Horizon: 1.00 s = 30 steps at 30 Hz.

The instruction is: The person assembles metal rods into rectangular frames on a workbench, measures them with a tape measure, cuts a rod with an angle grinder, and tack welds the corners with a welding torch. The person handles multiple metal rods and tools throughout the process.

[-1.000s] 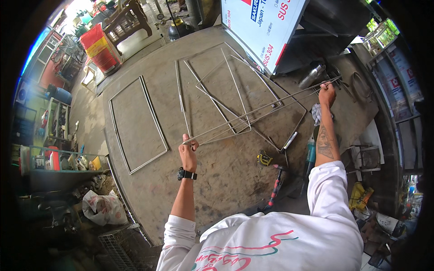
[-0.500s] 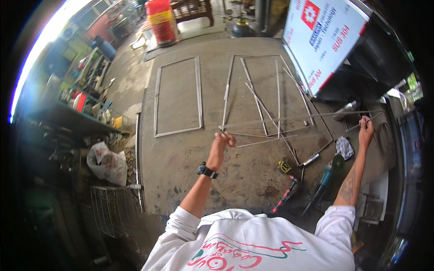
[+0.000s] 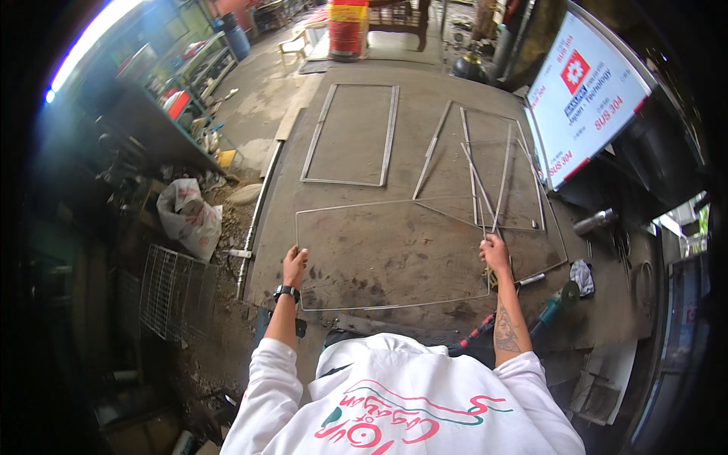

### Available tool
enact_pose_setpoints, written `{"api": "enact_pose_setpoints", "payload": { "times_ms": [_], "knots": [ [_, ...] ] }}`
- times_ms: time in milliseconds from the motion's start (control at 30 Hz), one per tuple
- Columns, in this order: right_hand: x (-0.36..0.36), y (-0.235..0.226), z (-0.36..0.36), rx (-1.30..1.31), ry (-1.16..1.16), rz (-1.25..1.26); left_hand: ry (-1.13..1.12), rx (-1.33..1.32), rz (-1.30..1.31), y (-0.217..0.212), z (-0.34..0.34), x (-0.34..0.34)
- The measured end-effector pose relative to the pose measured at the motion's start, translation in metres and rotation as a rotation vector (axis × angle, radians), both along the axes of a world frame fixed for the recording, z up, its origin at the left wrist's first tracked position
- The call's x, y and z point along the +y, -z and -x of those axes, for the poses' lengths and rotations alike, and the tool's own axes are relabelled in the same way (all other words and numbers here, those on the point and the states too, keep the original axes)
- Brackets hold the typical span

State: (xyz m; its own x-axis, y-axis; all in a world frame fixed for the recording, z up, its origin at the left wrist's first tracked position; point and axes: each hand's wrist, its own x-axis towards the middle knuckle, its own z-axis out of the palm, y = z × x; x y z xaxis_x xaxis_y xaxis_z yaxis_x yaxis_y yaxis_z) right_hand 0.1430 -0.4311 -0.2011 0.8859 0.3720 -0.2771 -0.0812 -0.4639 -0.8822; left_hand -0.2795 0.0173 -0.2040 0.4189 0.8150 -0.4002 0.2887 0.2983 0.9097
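Both of my hands grip a thin rectangular metal frame (image 3: 394, 306) by its opposite short sides, near the front of the worktable. My left hand (image 3: 295, 265), below a dark wristwatch (image 3: 287, 291), is closed round the left side. Closed on the right side is my right hand (image 3: 494, 252), close to where other metal rods cross. Another metal frame (image 3: 390, 136) lies flat farther back on the table. To its right, overlapping thin frames and rods (image 3: 474, 182) lie at angles. Whether the held frame touches the tabletop, I cannot tell.
Right of my right forearm lie an angle grinder (image 3: 556, 305), a crumpled cloth (image 3: 582, 278) and a red-and-black handled tool (image 3: 478, 331). A large film-covered metal box (image 3: 584, 98) stands at the far right. A wire rack (image 3: 171, 292) and white sack (image 3: 189, 218) sit left of the table.
The thin frame has swung from the table's right side to its near middle, close to my body. My right hand has come inward and my left hand has dropped nearer. The view has shifted.
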Motion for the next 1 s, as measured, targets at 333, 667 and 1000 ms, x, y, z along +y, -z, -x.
{"api": "enact_pose_setpoints", "payload": {
  "times_ms": [333, 667, 1000],
  "knots": [
    [0.066, 0.066, 0.062, -0.395, 0.022, 0.398, 0.08, 0.197, -0.127, 0.052, 0.036, 0.061],
    [0.244, -0.007, 0.068, -0.277, -0.021, 0.204, 0.12, 0.289, -0.48, 0.024, -0.069, 0.16],
    [0.403, 0.028, 0.029, -0.144, 0.053, 0.426, 0.191, 0.265, -0.603, 0.04, -0.175, 0.252]
  ]
}}
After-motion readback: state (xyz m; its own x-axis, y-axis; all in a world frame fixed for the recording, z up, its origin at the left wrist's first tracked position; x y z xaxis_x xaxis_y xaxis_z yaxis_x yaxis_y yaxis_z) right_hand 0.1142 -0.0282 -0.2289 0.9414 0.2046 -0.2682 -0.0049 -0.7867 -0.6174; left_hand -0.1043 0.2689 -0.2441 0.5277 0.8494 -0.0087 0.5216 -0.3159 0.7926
